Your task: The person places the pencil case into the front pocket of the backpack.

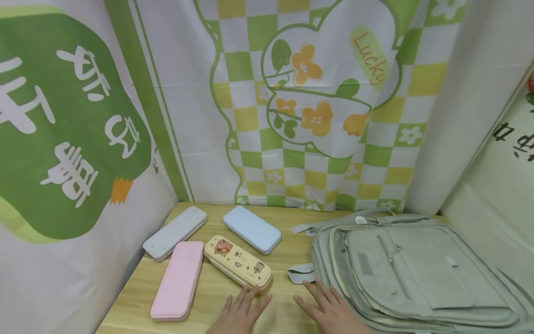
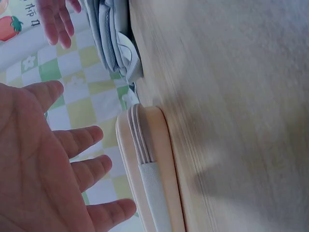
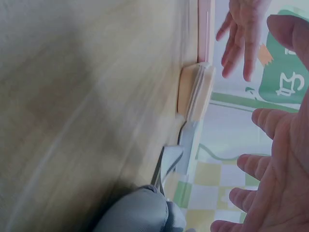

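My left hand [image 1: 239, 311] hovers at the table's near side with fingers spread, its fingertips close to the near end of a yellow pencil case [image 1: 238, 262] printed with cartoon animals. In the left wrist view, the zipped side of that yellow case [image 2: 149, 145] shows beside the fingers. My right hand [image 1: 331, 310] is spread just left of a grey-green backpack [image 1: 417, 269], its fingertips near a loose strap [image 1: 301, 273]. Both palms are bare, with nothing held. The backpack lies flat, front pocket up.
A pink case [image 1: 178, 280] lies left of the yellow one, with a white case [image 1: 175, 233] behind it. A light blue case [image 1: 252, 229] sits toward the back. Patterned cloth [image 1: 308, 171] hangs behind the wooden table [image 1: 129, 308] and along its sides.
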`<move>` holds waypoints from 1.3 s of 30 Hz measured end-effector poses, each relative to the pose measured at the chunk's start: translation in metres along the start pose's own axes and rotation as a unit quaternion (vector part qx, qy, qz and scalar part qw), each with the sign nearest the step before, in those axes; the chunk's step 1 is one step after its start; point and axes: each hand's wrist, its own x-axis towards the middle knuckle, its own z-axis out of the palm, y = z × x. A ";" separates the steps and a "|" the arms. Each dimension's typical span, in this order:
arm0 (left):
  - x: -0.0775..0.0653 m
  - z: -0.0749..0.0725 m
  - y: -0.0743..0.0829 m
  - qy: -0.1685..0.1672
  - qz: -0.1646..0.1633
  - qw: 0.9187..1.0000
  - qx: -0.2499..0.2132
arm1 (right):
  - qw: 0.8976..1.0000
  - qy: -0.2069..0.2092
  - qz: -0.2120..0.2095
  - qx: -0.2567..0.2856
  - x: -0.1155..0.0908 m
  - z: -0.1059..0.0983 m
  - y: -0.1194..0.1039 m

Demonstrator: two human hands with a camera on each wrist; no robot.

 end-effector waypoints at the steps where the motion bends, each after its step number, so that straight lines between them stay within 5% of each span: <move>1: 0.000 -0.001 -0.001 0.001 0.001 1.000 0.005 | 1.000 -0.004 -0.001 0.003 0.001 -0.002 0.001; 7: -0.001 -0.011 -0.006 0.043 0.002 0.999 0.017 | 0.997 -0.039 0.039 0.051 0.005 -0.017 0.003; 14: -0.002 -0.017 -0.005 0.086 -0.033 0.993 -0.068 | 0.994 -0.019 0.061 0.090 0.010 -0.025 0.005; 19: -0.004 -0.020 -0.004 0.112 -0.046 0.982 -0.146 | 0.989 -0.027 0.094 0.114 0.014 -0.033 0.008; 22: -0.006 -0.022 -0.002 0.124 -0.062 0.969 -0.206 | 0.975 -0.048 0.158 0.149 0.017 -0.041 0.010; 26: -0.007 -0.025 -0.001 0.145 -0.087 0.946 -0.275 | 0.948 -0.055 0.244 0.198 0.020 -0.050 0.015; 28: -0.006 -0.026 -0.001 0.154 -0.102 0.930 -0.318 | 0.942 -0.041 0.263 0.204 0.021 -0.052 0.018; 32: -0.002 -0.027 -0.002 0.173 -0.149 0.881 -0.415 | 0.933 -0.003 0.286 0.217 0.023 -0.053 0.027; 35: 0.002 -0.026 -0.004 0.196 -0.183 0.842 -0.468 | 0.916 0.002 0.317 0.246 0.024 -0.053 0.035; 39: 0.008 -0.024 -0.007 0.228 -0.222 0.802 -0.506 | 0.892 -0.007 0.354 0.281 0.025 -0.052 0.045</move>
